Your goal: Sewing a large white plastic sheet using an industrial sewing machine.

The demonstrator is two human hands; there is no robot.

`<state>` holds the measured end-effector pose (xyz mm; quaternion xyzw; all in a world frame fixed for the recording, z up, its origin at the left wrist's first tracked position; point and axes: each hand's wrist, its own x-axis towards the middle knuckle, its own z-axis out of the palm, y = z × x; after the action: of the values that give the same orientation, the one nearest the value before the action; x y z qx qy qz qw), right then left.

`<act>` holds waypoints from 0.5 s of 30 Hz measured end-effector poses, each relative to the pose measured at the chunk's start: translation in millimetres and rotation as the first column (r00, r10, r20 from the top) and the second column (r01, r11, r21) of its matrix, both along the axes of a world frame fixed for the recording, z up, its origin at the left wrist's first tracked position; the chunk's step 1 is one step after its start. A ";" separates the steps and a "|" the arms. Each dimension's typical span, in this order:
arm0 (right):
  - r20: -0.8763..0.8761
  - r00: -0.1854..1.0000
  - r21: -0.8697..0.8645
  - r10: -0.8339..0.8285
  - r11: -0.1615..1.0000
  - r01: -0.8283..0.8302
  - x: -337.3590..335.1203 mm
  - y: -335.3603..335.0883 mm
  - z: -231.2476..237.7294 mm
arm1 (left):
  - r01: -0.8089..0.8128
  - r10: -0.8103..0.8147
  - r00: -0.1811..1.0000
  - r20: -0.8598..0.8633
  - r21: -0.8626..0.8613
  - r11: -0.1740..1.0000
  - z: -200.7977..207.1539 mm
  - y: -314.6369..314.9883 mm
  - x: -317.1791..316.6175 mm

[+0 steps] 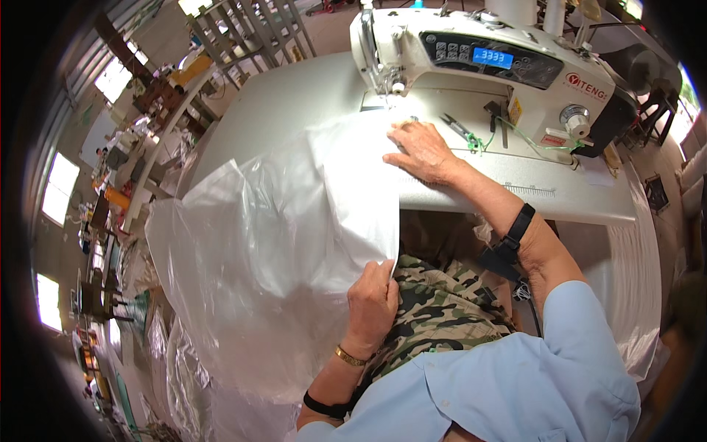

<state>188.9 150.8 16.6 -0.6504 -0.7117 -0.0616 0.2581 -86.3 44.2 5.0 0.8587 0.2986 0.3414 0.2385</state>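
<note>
1. Here's the sheet (243, 243), pale, glossy and rumpled, spread over the table (272, 103) and spilling off its near edge, with its far end just by the needle end (398, 88) of the sewing machine (412, 51).

2. Left hand (372, 306): closed in a pinch on the sheet's straight right edge, down near the lap, drawing that edge into a clean line. Right hand (423, 151): up by the needle end, fingers and thumb spread, tips on the sheet and palm toward the table. The hands are well apart, one at each end of that edge.

3. The step in hand looks like lining up the edge for stitching; whether the needle is down, I can't tell. The next move, as I judge it, calls for level tension from the left and light steering from the right, fingertips clear of the needle.

4. Over to the right, snips (458, 131) lie on the table beyond the right hand, with green thread (475, 144) tangled at their handles.

5. Now the writing: a lit blue screen (493, 57) shows legible digits; red lettering and a round red logo (573, 79) mark the machine's right end. There's a yellow label (515, 110), a red-and-white label (552, 140), and a ruled scale (526, 190) along the table, its figures too small to read.
</note>
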 end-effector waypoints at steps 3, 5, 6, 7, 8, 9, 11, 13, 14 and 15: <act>0.036 0.999 -0.045 -0.027 0.999 0.028 0.7 -0.2 -1.0 | 0.004 -0.004 1.000 -0.003 0.009 1.000 -6.2 3.9 0.4; 0.035 0.999 -0.074 -0.035 0.997 0.037 -1.1 -0.1 -0.1 | 0.004 -0.004 1.000 0.004 0.008 1.000 -5.2 5.5 -4.2; 0.034 0.999 -0.071 -0.032 0.997 0.034 -1.9 0.1 0.5 | -0.002 0.002 1.000 0.006 -0.002 1.000 -4.8 6.2 -5.9; 0.039 0.999 -0.064 -0.034 0.997 0.036 -2.2 -0.3 1.1 | 0.000 0.000 1.000 0.011 0.006 1.000 -4.9 6.7 -6.4; 0.035 0.998 -0.078 -0.043 0.996 0.046 -2.5 -0.8 1.4 | 0.009 -0.009 1.000 0.010 0.010 1.000 -5.1 7.1 -6.5; 0.033 0.998 -0.093 -0.053 0.994 0.056 -3.5 -1.1 1.5 | 0.018 -0.018 1.000 0.010 0.012 1.000 -6.0 7.5 -7.3; 0.013 0.999 -0.104 -0.050 0.993 0.051 -4.7 -0.9 1.0 | 0.019 -0.019 1.000 -0.021 0.004 1.000 -6.3 8.1 -10.2; -0.021 0.998 -0.135 -0.053 0.990 0.050 -4.6 1.4 0.5 | 0.017 -0.018 0.998 -0.054 -0.008 1.000 -6.5 9.4 -11.1; -0.019 0.998 -0.135 -0.054 0.990 0.051 -3.7 1.4 -0.2 | 0.018 -0.019 0.998 -0.053 -0.017 1.000 -6.7 10.0 -11.2; -0.017 0.999 -0.115 -0.051 0.992 0.048 -2.3 0.5 -1.4 | 0.019 -0.020 0.998 -0.053 -0.027 0.999 -7.0 10.7 -11.2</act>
<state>186.7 151.3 15.2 -0.6821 -0.6951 -0.0208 0.2259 -97.4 54.9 -2.1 0.8671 0.3009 0.3121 0.2454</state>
